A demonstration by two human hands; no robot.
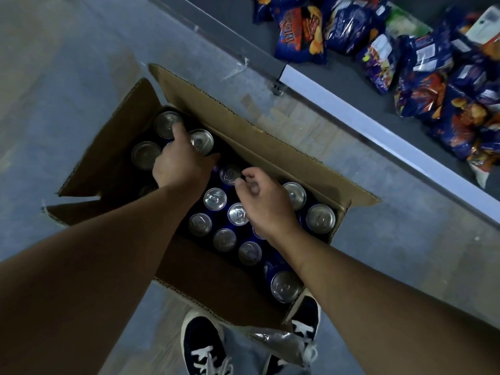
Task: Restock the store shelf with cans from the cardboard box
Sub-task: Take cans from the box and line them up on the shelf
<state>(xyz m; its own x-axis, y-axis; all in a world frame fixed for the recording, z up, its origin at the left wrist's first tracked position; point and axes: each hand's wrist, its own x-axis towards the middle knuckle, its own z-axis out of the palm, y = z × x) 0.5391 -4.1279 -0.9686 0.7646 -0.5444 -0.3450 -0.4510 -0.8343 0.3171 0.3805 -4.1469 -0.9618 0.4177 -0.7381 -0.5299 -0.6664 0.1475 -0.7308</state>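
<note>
An open cardboard box (259, 147) stands on the floor, holding several blue cans with silver tops (215, 198). My left hand (180, 163) reaches into the far left part of the box. Its fingers curl down round a can hidden under the palm, between two other cans (167, 124) (201, 142). My right hand (266, 205) hovers over the middle of the box with fingers loosely curled. Its fingertips are at the rim of a can (230, 173), with no clear grip on it.
The store shelf's low edge (378, 125) runs diagonally at the upper right, with several blue snack bags (422, 60) lying on it. My dark shoes (201, 345) stand at the box's near side beside a crumpled plastic wrap (281, 342). Grey floor surrounds the box.
</note>
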